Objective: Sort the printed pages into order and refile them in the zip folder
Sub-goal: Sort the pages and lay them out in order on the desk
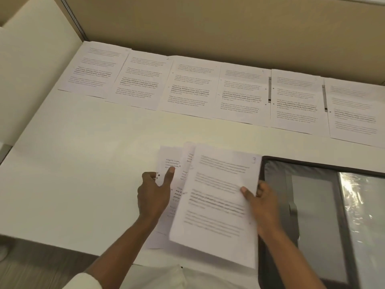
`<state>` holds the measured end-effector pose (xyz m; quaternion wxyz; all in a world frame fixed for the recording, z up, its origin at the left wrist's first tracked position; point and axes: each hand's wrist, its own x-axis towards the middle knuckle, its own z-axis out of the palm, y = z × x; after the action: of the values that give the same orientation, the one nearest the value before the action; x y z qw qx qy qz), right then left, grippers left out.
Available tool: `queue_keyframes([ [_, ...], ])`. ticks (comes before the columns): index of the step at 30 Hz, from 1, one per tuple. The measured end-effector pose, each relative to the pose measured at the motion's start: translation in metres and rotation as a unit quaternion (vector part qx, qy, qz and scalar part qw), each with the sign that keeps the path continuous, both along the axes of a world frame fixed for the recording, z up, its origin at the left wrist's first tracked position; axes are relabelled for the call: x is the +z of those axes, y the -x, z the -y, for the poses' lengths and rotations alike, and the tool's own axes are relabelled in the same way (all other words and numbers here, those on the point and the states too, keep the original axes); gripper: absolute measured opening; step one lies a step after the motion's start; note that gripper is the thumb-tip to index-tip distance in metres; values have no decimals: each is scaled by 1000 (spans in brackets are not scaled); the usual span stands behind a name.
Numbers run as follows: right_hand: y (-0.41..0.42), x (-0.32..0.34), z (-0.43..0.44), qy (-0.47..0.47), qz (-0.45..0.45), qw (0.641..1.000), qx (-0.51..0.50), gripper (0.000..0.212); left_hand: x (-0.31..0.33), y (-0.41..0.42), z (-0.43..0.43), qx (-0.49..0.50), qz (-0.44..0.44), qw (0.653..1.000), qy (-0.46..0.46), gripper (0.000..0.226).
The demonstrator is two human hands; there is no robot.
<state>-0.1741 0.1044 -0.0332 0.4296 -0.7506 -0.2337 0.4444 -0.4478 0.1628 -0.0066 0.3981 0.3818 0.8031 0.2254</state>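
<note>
Several printed pages (187, 88) lie side by side in a row along the far edge of the white table (83, 163). Near the front edge, my right hand (260, 203) grips the right edge of a blurred printed page (216, 201) with a handwritten number at its top right corner, lifted above the rest. My left hand (154, 195) pinches the left edge of a small stack of pages (175, 184) lying under it. The open zip folder (312, 205), dark grey with a shiny plastic sleeve, lies at the front right.
A beige partition wall (208, 28) rises behind the row of pages, and a white side panel (31, 69) stands on the left. Bare tabletop stretches left of my hands. Two metal file clips (269, 88) show between the right-hand pages.
</note>
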Motion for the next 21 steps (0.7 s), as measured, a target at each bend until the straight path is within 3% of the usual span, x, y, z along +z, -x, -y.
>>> queue_keyframes([
  [6, 53, -8, 10, -7, 58, 998, 16, 18, -9, 4, 2, -47, 0, 999, 4, 74],
  [12, 60, -8, 12, -29, 70, 997, 27, 4, -22, 10, 3, -74, -26, 997, -16, 56],
  [14, 53, -11, 9, -31, 83, 996, -9, 11, -26, 13, 3, -78, -32, 996, -21, 51],
  [19, 26, -21, -7, -2, 267, 964, -7, 13, -30, 17, 6, -67, -3, 997, -30, 42],
  [21, 20, -20, -16, 38, 289, 956, 19, 33, -31, 18, 7, -66, 3, 997, -34, 41],
])
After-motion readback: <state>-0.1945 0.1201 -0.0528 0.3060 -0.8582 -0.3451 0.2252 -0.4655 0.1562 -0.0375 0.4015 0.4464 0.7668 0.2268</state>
